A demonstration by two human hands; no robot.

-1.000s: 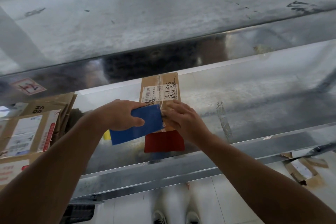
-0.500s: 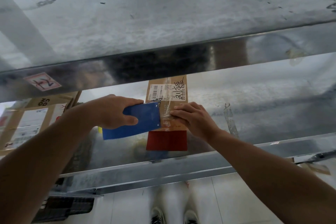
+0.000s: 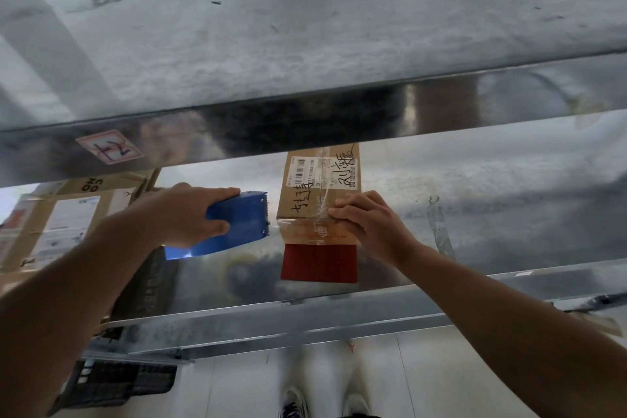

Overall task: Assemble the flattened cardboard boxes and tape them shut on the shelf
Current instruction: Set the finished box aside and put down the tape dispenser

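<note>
The cardboard box (image 3: 319, 187) lay on the shelf (image 3: 509, 200) between the hands, its long axis running away from the person. The right hand (image 3: 369, 224) pressed extended fingers on its near end. The left hand (image 3: 190, 214) gripped the tape dispenser (image 3: 241, 224) just beside the box's left edge, with tape (image 3: 275, 225) bridging the gap crosswise. Judgement: the cutting pull falls to the left hand.

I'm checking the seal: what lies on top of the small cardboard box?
A white barcode label, black handwriting, clear tape running to the blue dispenser, and the right hand pressing it. The box surface beneath the hand is hidden.
</note>
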